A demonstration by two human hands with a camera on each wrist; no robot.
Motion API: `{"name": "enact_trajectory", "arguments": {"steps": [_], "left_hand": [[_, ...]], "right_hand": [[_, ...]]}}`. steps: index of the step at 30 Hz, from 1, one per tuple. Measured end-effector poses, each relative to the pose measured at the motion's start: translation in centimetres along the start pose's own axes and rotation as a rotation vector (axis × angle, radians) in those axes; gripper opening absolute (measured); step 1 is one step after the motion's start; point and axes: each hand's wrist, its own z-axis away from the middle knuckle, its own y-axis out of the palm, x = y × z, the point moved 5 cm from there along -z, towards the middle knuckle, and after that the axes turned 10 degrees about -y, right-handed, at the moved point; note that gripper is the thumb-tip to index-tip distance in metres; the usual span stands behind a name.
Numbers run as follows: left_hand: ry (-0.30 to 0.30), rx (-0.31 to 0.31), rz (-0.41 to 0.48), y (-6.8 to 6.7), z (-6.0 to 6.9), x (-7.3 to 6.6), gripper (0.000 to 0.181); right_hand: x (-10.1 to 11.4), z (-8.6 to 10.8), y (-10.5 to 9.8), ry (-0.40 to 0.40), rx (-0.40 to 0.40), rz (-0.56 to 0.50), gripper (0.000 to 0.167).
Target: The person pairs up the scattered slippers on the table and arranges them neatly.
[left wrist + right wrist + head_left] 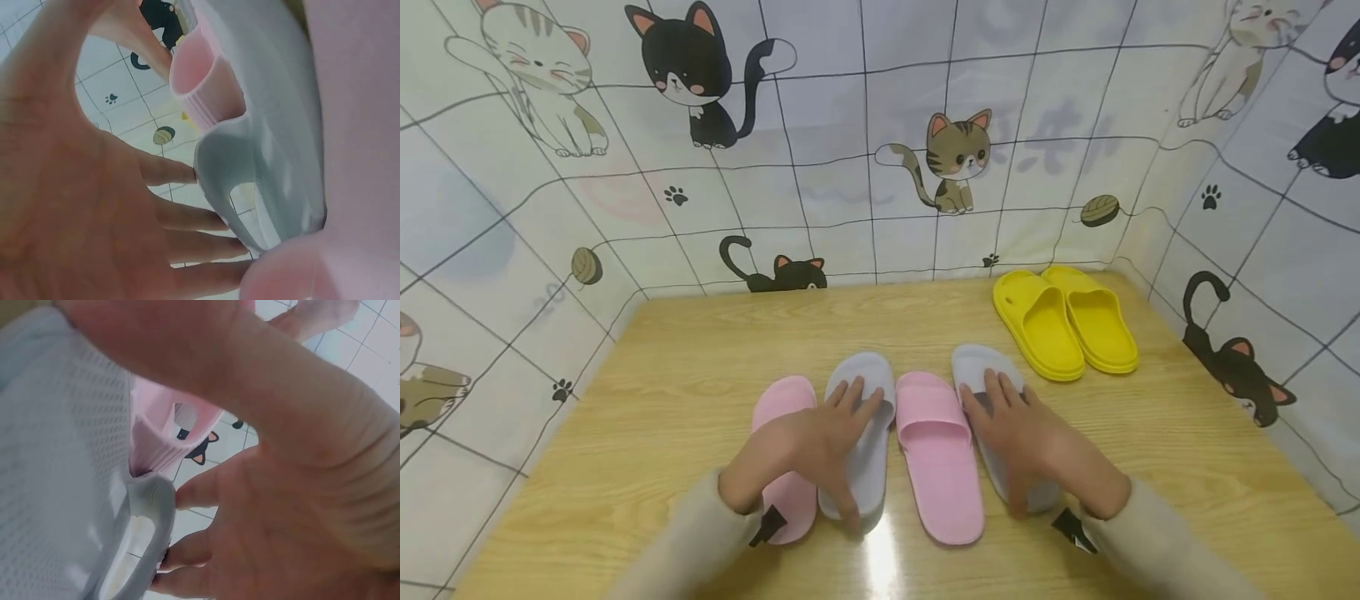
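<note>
In the head view, two grey slippers and two pink slippers alternate in a row on the table. My left hand [827,433], fingers spread, rests over the left grey slipper [868,467]; its fingertips touch the strap [228,162] in the left wrist view. My right hand [1018,425] lies spread over the right grey slipper [977,360], with fingertips on its strap [164,512] in the right wrist view. Between the hands is one pink slipper [951,492]; the other pink slipper [790,500] lies partly under my left forearm.
A pair of yellow slippers [1078,325] stands side by side at the back right of the wooden table [700,342]. Walls covered with a cat-patterned sheet [820,192] rise behind the table and on both sides.
</note>
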Motion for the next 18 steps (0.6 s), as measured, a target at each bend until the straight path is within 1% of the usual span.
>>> {"name": "enact_trajectory", "arguments": {"steps": [6, 12, 18], "left_hand": [[0.018, -0.009, 0.020, -0.4, -0.1, 0.2, 0.152], [-0.009, -0.018, 0.023, -0.6, -0.4, 0.6, 0.151], [-0.008, -0.026, -0.018, -0.5, -1.0, 0.4, 0.155]], "right_hand": [[-0.7, -0.1, -0.2, -0.015, -0.004, -0.024, 0.153], [-1.4, -0.7, -0.4, -0.038, -0.022, -0.048, 0.152], [-2.3, -1.5, -0.5, -0.031, -0.012, -0.072, 0.156]]}}
